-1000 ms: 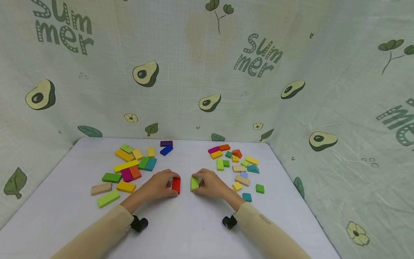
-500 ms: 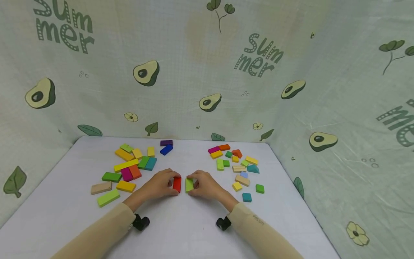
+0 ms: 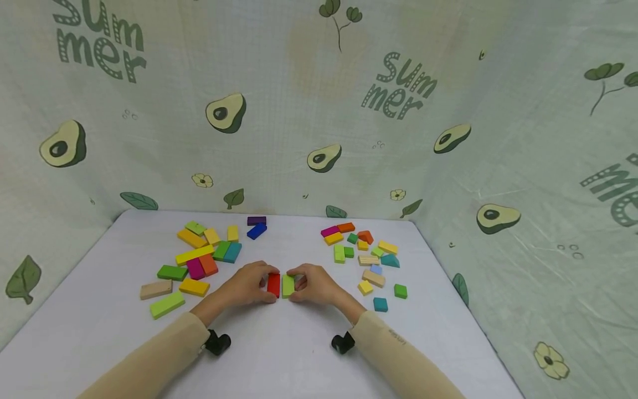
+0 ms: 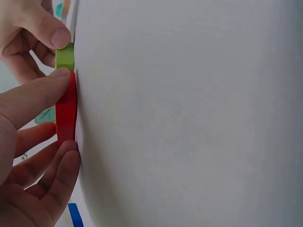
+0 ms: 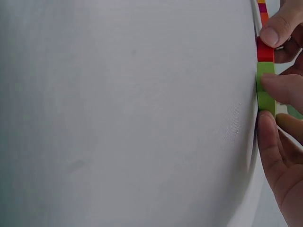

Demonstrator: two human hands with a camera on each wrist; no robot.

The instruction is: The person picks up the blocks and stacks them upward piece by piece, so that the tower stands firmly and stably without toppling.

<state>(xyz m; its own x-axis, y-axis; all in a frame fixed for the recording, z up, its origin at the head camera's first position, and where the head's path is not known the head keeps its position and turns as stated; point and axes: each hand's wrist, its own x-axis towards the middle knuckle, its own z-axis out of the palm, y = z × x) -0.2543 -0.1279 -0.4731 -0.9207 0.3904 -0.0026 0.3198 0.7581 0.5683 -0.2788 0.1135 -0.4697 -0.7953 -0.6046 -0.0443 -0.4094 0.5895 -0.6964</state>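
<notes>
Near the middle of the white table, my left hand (image 3: 248, 284) pinches a red block (image 3: 273, 285) by its two short ends, thumb at the near end. My right hand (image 3: 316, 285) grips a light green block (image 3: 288, 286) in the same way from the other side. The two blocks lie long sides facing, with a narrow gap in the head view. In the left wrist view the green block (image 4: 65, 56) shows just beyond the red one (image 4: 66, 111). The right wrist view has the red block (image 5: 265, 49) right up against the green one (image 5: 266, 75).
Several long blocks lie to the left, among them a yellow one (image 3: 194, 255) and a light green one (image 3: 167, 305). A blue block (image 3: 256, 231) and a purple block (image 3: 256, 220) lie at the back. Smaller pieces, such as a teal block (image 3: 380, 304), are scattered right on the table (image 3: 299, 354).
My right hand has moved left with the light green block, bringing it close beside the red one. My left hand with the red block has shifted slightly to the right.
</notes>
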